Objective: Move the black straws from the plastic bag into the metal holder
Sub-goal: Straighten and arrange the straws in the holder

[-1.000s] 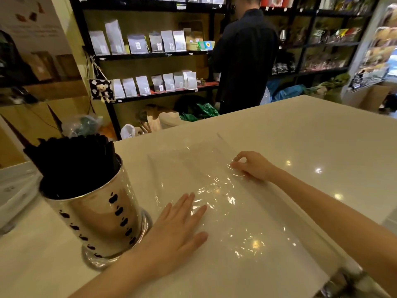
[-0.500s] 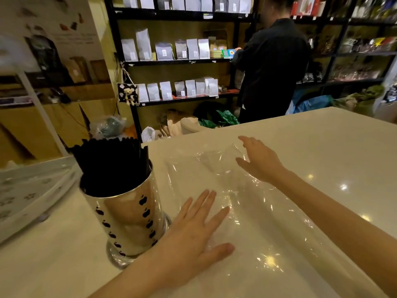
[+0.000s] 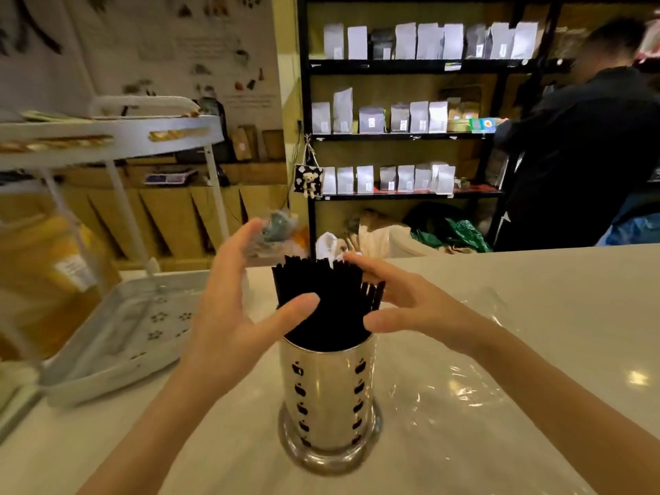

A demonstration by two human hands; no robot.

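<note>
Hands, 2, left hand (image 3: 228, 312) and right hand (image 3: 410, 305), spread open around straws (image 3: 328, 298) in 1 holder (image 3: 326, 398).

A shop, most likely a tea or coffee shop, is shown. Black shelving (image 3: 403, 135) at the back is lined with rows of labelled white and silver pouches (image 3: 375, 117), set out as stock. A pale service counter (image 3: 535, 280) is seen in front of it. A white tiered trolley (image 3: 118, 137) is placed by the counter's left edge, before a wall poster (image 3: 171, 44) printed with small product pictures. A person in dark clothing (image 3: 585, 155) is seen at the shelves.
</note>
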